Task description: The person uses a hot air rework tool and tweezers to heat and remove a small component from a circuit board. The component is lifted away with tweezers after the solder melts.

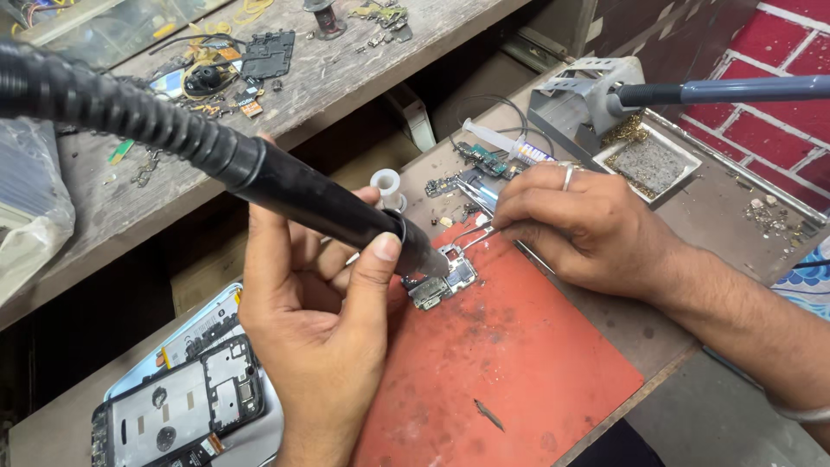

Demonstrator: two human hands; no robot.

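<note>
My left hand [316, 320] grips a black hot-air wand [303, 195] with a ribbed hose, its nozzle tip pointing down onto a small phone circuit board [441, 281]. The board lies on a red work mat [510, 363]. My right hand [579, 225], with a ring on one finger, pinches metal tweezers [474, 233] whose tips touch the board's upper edge beside the nozzle.
An opened phone frame [186, 406] lies at the lower left. A soldering iron [726, 89] rests in its stand [588, 95] with a tip-cleaning tray [648, 160] behind my right hand. A syringe [501, 143], small boards and a white spool [386, 183] lie nearby. A cluttered wooden shelf [285, 69] runs above.
</note>
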